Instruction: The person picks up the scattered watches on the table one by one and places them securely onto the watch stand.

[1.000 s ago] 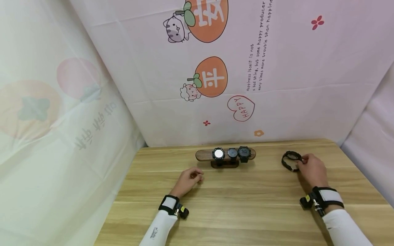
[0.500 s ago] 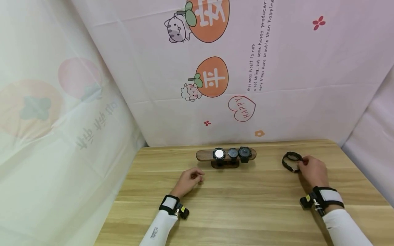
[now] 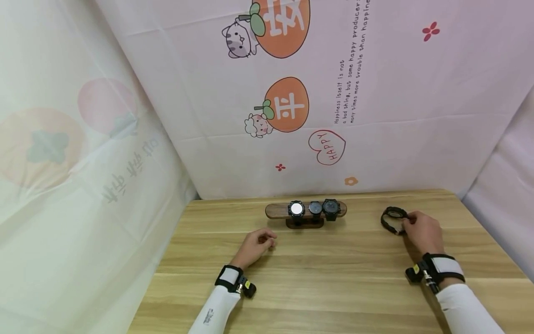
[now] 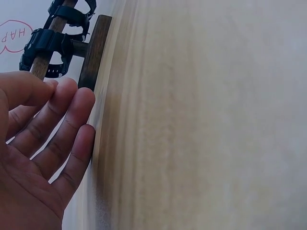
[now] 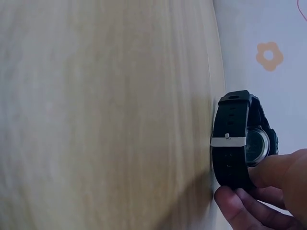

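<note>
My right hand point(image 3: 408, 223) pinches the strap of a black wristwatch point(image 3: 393, 219) that stands on the wooden table point(image 3: 333, 278) at the far right. The right wrist view shows the watch point(image 5: 237, 139) upright on its strap, with my thumb and a fingertip point(image 5: 276, 167) closed on it. My left hand point(image 3: 267, 240) rests on the table left of centre, fingers relaxed and holding nothing. Just beyond it stands a dark wooden watch stand point(image 3: 277, 211) carrying three watches point(image 3: 315, 209). The stand point(image 4: 93, 52) is close to my fingers point(image 4: 62, 124) in the left wrist view.
A printed cloth backdrop point(image 3: 333, 93) hangs directly behind the table and another cloth point(image 3: 83, 185) closes off the left side. The table's left edge point(image 3: 150, 283) and right edge point(image 3: 496, 236) are in view.
</note>
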A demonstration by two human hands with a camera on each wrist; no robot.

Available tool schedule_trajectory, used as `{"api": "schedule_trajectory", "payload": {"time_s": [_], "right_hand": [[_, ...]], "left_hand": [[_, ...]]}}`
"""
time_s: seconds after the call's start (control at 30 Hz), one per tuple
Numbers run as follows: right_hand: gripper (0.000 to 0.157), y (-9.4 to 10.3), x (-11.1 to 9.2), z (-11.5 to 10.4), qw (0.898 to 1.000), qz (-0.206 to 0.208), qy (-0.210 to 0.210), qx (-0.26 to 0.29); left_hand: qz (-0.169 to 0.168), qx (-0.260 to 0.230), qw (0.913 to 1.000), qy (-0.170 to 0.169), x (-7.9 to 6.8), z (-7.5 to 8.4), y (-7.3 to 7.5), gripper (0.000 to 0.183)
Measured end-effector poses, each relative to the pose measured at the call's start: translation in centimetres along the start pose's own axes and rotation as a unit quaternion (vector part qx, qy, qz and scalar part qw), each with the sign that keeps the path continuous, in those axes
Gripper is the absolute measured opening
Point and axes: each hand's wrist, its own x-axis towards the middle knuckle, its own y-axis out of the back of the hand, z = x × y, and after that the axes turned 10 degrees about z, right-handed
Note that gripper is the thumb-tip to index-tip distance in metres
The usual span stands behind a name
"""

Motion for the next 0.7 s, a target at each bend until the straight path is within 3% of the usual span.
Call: {"api": "schedule_trajectory", "payload": {"time_s": [0.7], "right_hand": [[0.03,-0.2,-0.6,-1.5,1.0,-0.021,0.013,0.011]], "left_hand": [[0.01,0.012,0.9998,-0.009,-0.1,0.1,-0.5,0.015]]}}
